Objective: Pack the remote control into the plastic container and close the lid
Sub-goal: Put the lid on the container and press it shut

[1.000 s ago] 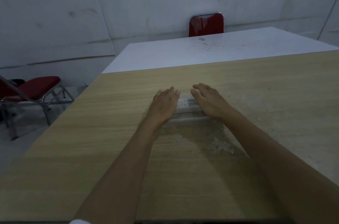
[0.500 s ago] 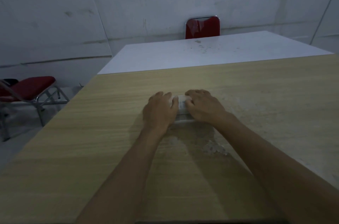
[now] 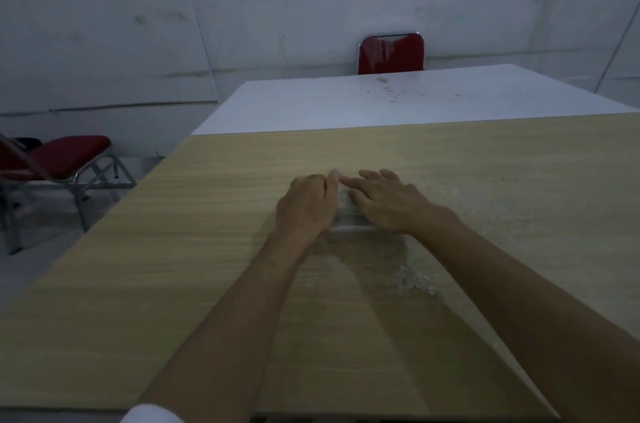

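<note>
Both hands lie on top of the plastic container (image 3: 348, 221), and from my feed I read them as pressing flat on its lid. My left hand (image 3: 308, 206) covers the container's left part, fingers curled loosely with the tips near the far edge. My right hand (image 3: 384, 202) covers the right part, fingers stretched out and pointing left, so the forefinger tip nearly meets the left hand's fingers at the far side. Neither hand is clamped around anything; both rest palm-down, laid on the lid.

Only a pale strip of the container shows between and below the hands, its near edge a light line on the wood-grain bench (image 3: 173, 266). I cannot make out the remote control; the hands hide whatever is under the lid, and I cannot tell whether the lid is fully seated.

Near my right forearm a crumpled piece of clear wrap (image 3: 414, 282) lies on the bench. Beyond it stands a white table (image 3: 398, 103), with a red chair (image 3: 391, 53) behind it and another red chair (image 3: 65, 159) at the left.
</note>
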